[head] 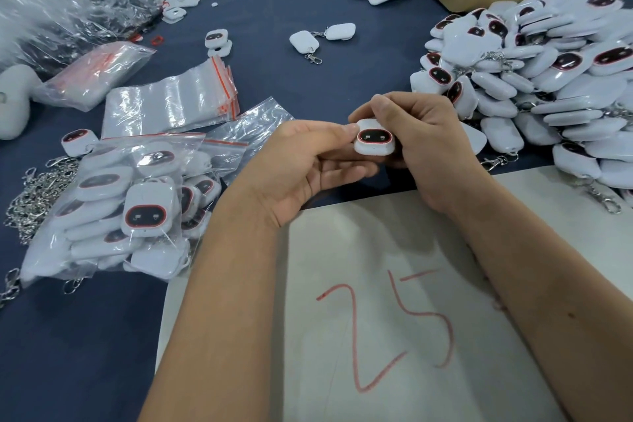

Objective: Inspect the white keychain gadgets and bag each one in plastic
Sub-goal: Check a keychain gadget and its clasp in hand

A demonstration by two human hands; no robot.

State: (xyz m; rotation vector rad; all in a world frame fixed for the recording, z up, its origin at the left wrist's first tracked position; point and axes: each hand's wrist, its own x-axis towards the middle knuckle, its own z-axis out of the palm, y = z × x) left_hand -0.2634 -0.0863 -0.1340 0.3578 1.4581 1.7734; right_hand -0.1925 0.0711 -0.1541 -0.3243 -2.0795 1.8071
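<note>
While both hands (346, 151) pinch one gadget (374, 138) by its edges, it looks light, rigid and smooth-shelled.

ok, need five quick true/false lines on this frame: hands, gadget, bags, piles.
1. Both hands hold one white gadget between them. True: left hand and right hand both have a grip on it.
2. The held gadget is already inside a plastic bag. False: it is bare.
3. The big loose pile of gadgets lies on the person's right. True.
4. The stack of empty zip bags has blue seal strips. False: the strips are red.
5. The sheet under the forearms reads 52. False: it reads 25, in red.
</note>
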